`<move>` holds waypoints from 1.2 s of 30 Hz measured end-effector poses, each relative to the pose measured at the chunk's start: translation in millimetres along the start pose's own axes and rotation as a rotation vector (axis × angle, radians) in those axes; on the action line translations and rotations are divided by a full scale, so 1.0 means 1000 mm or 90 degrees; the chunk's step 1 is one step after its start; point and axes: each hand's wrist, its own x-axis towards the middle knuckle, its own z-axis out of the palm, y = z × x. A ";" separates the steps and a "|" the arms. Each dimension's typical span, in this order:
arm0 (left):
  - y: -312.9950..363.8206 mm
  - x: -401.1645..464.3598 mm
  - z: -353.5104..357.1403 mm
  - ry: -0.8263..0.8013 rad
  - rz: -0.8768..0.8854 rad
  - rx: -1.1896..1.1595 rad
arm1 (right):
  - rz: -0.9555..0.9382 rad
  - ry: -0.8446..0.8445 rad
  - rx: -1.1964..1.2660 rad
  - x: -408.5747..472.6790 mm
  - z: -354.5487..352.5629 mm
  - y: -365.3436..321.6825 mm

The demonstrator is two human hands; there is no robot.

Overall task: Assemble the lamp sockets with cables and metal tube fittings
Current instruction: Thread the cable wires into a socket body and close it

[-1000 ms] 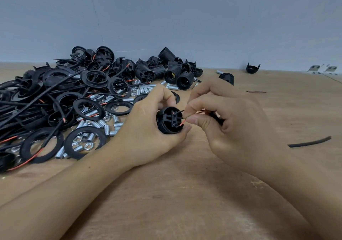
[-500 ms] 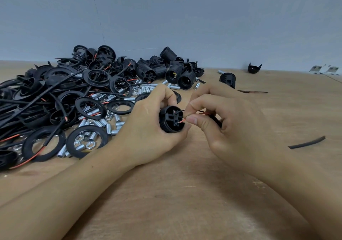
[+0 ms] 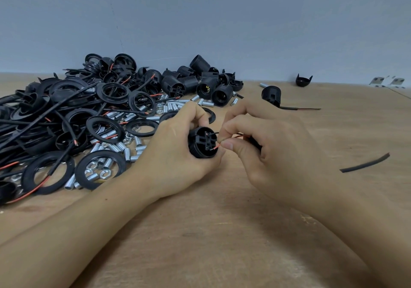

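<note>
My left hand [image 3: 175, 154] grips a black lamp socket [image 3: 201, 143] just above the wooden table, its terminal end turned to the right. My right hand [image 3: 273, 147] pinches a thin red wire [image 3: 215, 147] between thumb and forefinger, and the wire's tip sits at the socket's lower terminal. A thin black wire [image 3: 213, 133] runs from the same cable to the upper terminal. The rest of the cable is hidden inside my right hand.
A big pile of black rings, cables and sockets [image 3: 89, 114] with silver metal tubes and nuts [image 3: 115, 147] covers the left of the table. A lone socket with a cable [image 3: 271, 94] and a black cap [image 3: 303, 80] lie far right. A black sleeve piece [image 3: 364, 163] lies right.
The red wire's tip has moved into the socket's lower terminal. Both hands stay almost where they were, pressed close together.
</note>
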 end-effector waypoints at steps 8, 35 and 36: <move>0.000 0.000 0.001 0.001 0.001 -0.009 | 0.013 -0.015 0.006 -0.002 -0.001 -0.002; -0.003 -0.001 0.002 0.009 -0.055 0.091 | 0.003 -0.056 0.067 -0.002 0.002 -0.003; -0.002 -0.002 0.003 0.004 -0.057 0.096 | 0.000 -0.056 0.060 -0.002 0.003 -0.003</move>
